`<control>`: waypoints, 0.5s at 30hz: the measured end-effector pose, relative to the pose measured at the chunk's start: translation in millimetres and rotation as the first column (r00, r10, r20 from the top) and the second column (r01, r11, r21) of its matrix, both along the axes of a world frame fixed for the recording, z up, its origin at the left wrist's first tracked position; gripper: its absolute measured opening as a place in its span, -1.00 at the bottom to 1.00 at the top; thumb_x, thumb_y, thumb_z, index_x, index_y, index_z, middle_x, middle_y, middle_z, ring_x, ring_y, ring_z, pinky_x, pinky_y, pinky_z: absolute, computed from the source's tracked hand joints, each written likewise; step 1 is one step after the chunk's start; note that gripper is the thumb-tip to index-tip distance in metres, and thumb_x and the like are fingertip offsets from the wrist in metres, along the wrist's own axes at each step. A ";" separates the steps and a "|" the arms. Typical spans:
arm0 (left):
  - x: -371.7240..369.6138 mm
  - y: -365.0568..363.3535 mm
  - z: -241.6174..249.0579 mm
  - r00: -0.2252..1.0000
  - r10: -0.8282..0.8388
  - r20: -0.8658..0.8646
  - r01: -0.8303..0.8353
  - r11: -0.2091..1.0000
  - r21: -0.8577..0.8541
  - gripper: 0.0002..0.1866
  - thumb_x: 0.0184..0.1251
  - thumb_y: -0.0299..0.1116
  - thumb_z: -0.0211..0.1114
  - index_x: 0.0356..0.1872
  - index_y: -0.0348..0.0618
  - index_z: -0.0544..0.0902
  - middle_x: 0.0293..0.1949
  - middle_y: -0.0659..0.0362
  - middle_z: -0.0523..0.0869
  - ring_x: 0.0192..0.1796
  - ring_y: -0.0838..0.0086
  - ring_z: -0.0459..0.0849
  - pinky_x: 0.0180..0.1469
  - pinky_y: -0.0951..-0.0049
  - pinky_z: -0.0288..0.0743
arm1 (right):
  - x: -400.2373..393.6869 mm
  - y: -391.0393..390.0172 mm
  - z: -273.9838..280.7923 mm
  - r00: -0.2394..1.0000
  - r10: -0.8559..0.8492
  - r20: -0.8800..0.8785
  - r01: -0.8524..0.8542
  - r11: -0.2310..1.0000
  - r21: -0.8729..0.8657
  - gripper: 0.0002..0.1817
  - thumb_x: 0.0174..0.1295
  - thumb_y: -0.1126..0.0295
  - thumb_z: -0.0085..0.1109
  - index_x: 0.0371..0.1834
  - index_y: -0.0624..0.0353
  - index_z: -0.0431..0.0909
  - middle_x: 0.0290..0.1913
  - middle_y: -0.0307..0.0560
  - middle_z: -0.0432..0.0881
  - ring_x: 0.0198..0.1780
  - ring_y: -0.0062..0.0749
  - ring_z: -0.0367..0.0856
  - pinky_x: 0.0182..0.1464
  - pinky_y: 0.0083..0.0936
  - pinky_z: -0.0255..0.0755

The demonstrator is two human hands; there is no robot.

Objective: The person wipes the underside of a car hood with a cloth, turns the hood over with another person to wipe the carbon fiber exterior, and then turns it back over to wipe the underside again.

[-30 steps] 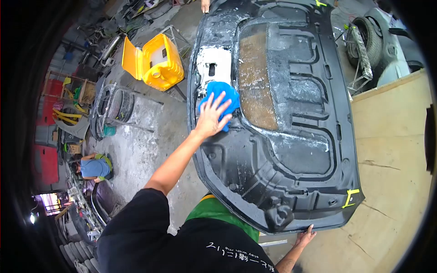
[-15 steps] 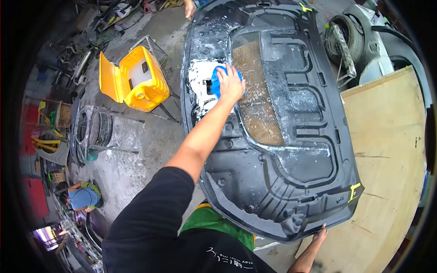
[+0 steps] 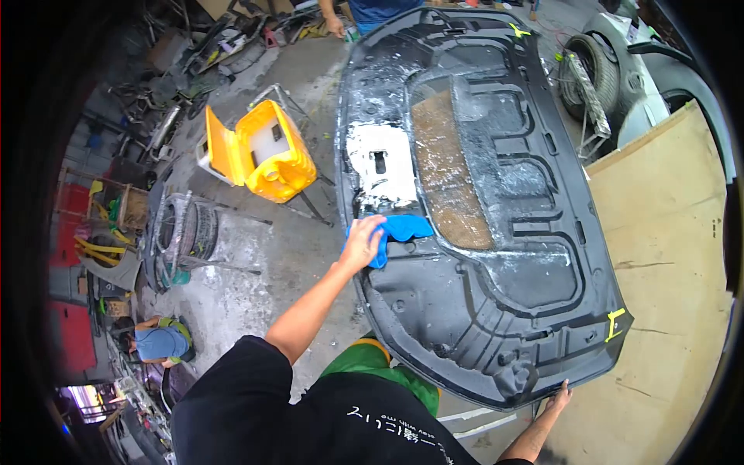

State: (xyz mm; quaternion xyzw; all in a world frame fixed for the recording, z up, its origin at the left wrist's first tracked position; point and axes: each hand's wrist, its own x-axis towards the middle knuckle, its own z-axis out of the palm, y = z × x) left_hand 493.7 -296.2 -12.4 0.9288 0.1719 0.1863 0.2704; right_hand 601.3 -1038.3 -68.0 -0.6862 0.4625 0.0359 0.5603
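A large black vehicle panel [image 3: 434, 294] with molded recesses lies in front of me, with foamy white residue on it. My left hand [image 3: 362, 244] is closed on a blue cloth [image 3: 407, 227], which rests on the panel near its left edge, below a bright white patch [image 3: 395, 182] around a small rectangular hole. At the lower right corner, my right hand [image 3: 559, 397] grips the panel's rim; part of its fingers is hidden. A brown mesh-like area [image 3: 449, 178] runs down the panel's middle.
An open yellow container [image 3: 283, 174] sits on a metal stand at left. A co-worker's hand [image 3: 333, 27] and blue shirt [image 3: 384, 12] are beyond the panel. Another person [image 3: 161, 341] is low at far left. Tires [image 3: 190, 229] and a wooden board [image 3: 666, 271] flank the panel.
My left hand has moved the blue cloth down the panel, off the white patch. The view has shifted, and more of the co-worker shows at the top. My right hand stays at the rim.
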 end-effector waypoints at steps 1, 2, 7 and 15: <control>-10.5 11.7 8.2 0.991 0.135 0.022 -0.128 0.974 -0.188 -0.69 0.38 -0.42 0.29 0.12 -0.15 0.64 0.03 0.09 0.72 0.07 0.30 0.62 0.19 0.30 0.46 | -5.7 -4.5 -5.5 0.997 0.066 0.032 -0.064 0.997 -0.046 -0.26 0.35 0.11 0.32 0.45 0.29 0.25 0.20 0.09 0.56 0.11 -0.12 0.62 0.12 -0.21 0.57; -15.9 26.2 15.1 0.963 0.269 0.025 -0.240 0.895 -0.376 -0.72 0.43 -0.37 0.27 0.09 -0.17 0.66 -0.07 0.12 0.76 -0.01 0.43 0.66 0.14 0.40 0.50 | -10.7 -10.6 -7.3 0.997 0.073 0.034 -0.072 0.996 -0.043 -0.26 0.35 0.11 0.32 0.45 0.29 0.25 0.20 0.09 0.56 0.11 -0.12 0.62 0.12 -0.21 0.57; 26.0 104.1 88.0 0.837 0.475 0.271 -0.359 0.852 -0.381 -0.62 0.48 -0.22 0.24 0.13 -0.28 0.63 0.00 0.01 0.76 0.06 0.34 0.70 0.19 0.35 0.51 | -87.9 35.4 -15.1 0.975 0.100 0.198 -0.140 0.971 0.196 -0.03 0.33 -0.26 0.13 0.52 0.36 0.17 0.45 0.17 0.33 0.38 -0.05 0.37 0.39 -0.14 0.28; 181.0 244.4 -5.8 0.943 -0.294 -0.154 0.290 0.956 -0.051 -0.52 0.52 0.16 0.04 0.34 0.34 0.53 0.53 0.22 0.30 0.59 0.10 0.12 0.45 -0.32 -0.05 | -240.6 273.5 31.5 0.917 -0.399 0.022 0.370 0.869 0.328 0.26 0.03 -0.58 0.13 0.64 0.00 -0.10 0.57 0.10 0.02 0.54 0.04 0.11 0.49 0.10 0.12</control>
